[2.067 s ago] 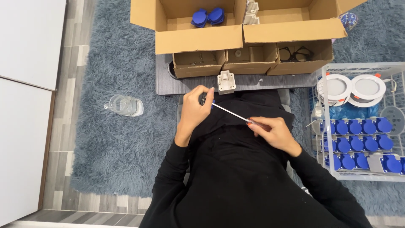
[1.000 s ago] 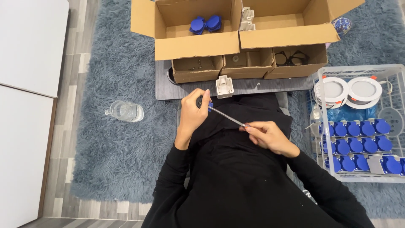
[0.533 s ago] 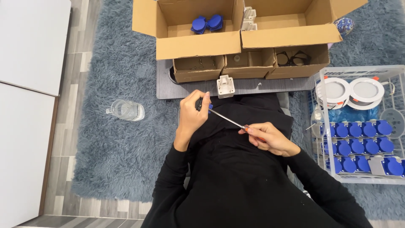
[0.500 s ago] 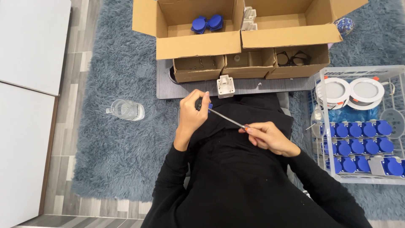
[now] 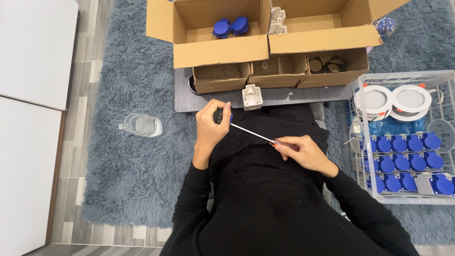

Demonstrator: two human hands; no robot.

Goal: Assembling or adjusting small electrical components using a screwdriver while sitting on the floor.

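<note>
My left hand (image 5: 211, 127) grips the dark handle of a screwdriver (image 5: 251, 133) above my lap. Its thin metal shaft slants down to the right. My right hand (image 5: 301, 152) pinches the tip of the shaft, where a small orange piece shows between the fingertips. A small white plastic box part (image 5: 252, 96) stands just beyond the hands on a grey mat (image 5: 185, 95). Black sleeves cover both my arms.
Two open cardboard boxes (image 5: 213, 47) stand ahead, one holding blue parts (image 5: 230, 26). Smaller cardboard trays (image 5: 277, 72) sit under them. A white wire basket (image 5: 403, 137) at the right holds several blue parts and round white lamps. A clear glass jar (image 5: 141, 125) lies on the grey-blue rug.
My hands have drawn slightly closer together along the screwdriver, and the shaft now slants a little more steeply. Nothing was let go.
</note>
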